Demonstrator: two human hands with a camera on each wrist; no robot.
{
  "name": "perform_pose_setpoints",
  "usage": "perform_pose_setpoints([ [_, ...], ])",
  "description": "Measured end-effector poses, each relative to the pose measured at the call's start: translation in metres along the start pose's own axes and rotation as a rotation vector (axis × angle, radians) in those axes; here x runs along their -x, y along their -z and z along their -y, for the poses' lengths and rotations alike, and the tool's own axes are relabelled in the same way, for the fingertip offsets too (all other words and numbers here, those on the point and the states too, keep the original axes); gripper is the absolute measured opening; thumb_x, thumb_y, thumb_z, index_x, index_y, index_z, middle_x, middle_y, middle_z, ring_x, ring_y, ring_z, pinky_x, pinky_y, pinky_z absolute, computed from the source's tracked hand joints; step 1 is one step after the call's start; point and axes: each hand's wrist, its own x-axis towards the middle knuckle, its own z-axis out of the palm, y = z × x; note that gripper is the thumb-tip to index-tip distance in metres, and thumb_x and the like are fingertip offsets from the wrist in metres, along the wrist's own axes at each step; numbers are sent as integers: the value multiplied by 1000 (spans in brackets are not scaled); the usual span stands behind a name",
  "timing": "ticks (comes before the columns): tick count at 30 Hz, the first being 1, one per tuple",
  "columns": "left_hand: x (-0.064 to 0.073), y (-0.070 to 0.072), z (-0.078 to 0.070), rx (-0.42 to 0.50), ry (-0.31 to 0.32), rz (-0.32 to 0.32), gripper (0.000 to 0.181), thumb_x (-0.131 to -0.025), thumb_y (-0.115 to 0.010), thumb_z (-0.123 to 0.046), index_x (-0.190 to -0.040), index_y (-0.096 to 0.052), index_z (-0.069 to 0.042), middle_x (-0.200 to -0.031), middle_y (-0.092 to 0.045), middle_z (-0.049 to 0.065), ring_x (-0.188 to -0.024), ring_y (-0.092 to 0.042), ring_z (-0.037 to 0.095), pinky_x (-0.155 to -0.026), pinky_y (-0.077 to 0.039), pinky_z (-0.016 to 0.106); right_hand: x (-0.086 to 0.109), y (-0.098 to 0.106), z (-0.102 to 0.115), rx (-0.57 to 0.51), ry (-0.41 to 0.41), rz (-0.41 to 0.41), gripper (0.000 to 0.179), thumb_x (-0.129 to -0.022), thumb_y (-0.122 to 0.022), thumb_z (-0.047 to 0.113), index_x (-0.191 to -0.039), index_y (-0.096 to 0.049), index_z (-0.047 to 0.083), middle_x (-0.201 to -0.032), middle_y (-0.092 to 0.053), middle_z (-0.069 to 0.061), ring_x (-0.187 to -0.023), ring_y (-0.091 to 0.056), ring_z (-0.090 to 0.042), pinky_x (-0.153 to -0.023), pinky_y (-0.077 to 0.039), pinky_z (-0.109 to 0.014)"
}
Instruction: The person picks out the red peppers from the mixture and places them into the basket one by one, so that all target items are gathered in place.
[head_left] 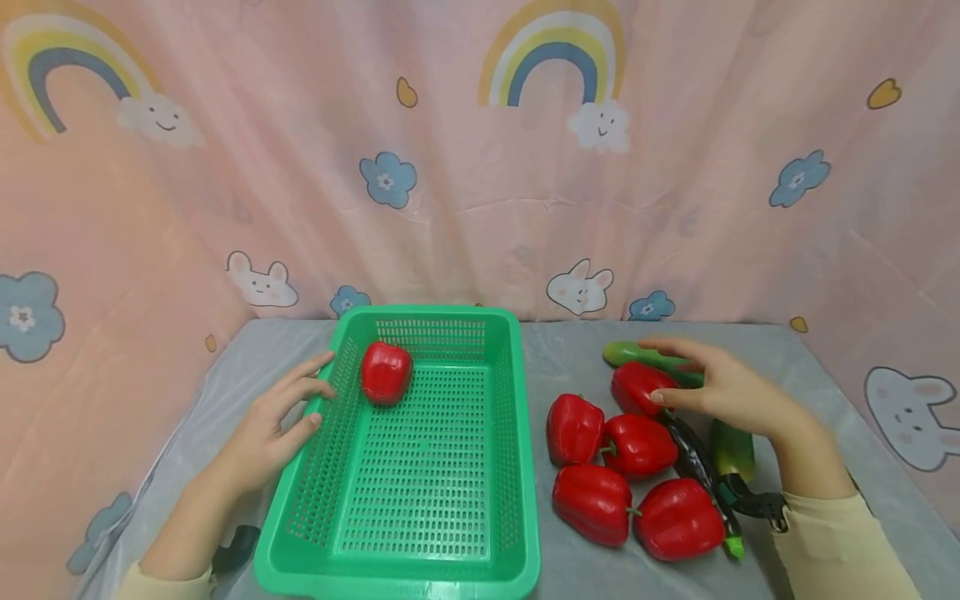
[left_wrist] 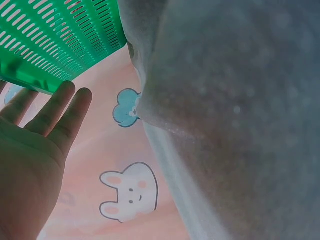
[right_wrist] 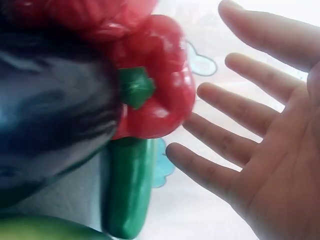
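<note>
My left hand (head_left: 266, 429) is at the left rim of a green plastic basket (head_left: 528, 492), fingers loosely extended; in the left wrist view its fingertips (left_wrist: 82, 97) come close to the basket's edge, and contact cannot be told. One red bell pepper (head_left: 386, 373) lies inside, at the back left. Over on the right, my right hand (head_left: 720, 387) hovers with spread fingers above a red bell pepper (head_left: 637, 385) and a green cucumber (head_left: 660, 360). In the right wrist view a gap shows between thumb and that bell pepper (right_wrist: 170, 85); nothing is gripped.
Several more red bell peppers (head_left: 596, 502) lie right of the basket. Beside them are a dark eggplant (head_left: 690, 450) and another green vegetable (head_left: 731, 450), partly hidden by the right wrist. Grey cloth (head_left: 555, 350) covers the table; a pink patterned curtain (head_left: 465, 242) hangs behind.
</note>
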Motion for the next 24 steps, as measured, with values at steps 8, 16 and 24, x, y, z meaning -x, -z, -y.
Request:
perform_pose_setpoints([
  [8, 0, 0, 1, 4, 0, 2, 27, -100, -65, 0, -122, -70, -14, -167, -49, 11, -154, -46, 32, -117, -39, 40, -4, -8, -8, -37, -2, 37, 71, -91, -86, 22, -154, -57, 7, -151, -58, -24, -133, -54, -50, -85, -63, -60],
  [16, 0, 0, 1, 7, 0, 3, 27, -99, -65, 0, -122, -70, -13, -167, -50, 11, -154, -46, 33, -117, -40, 39, -6, -15, -6, -43, -41, 70, 75, -90, -89, 24, -154, -56, 6, -147, -59, -25, -128, -57, -47, -81, -65, -50],
  [24, -1, 0, 0, 13, 7, 8, 27, -99, -64, 1, -122, -70, -14, -168, -49, 10, -154, -46, 33, -111, -43, 67, -7, -17, -6, -60, -53, 78, 76, -89, -89, 23, -155, -56, 5, -146, -59, -26, -126, -58, -47, -79, -65, -49],
])
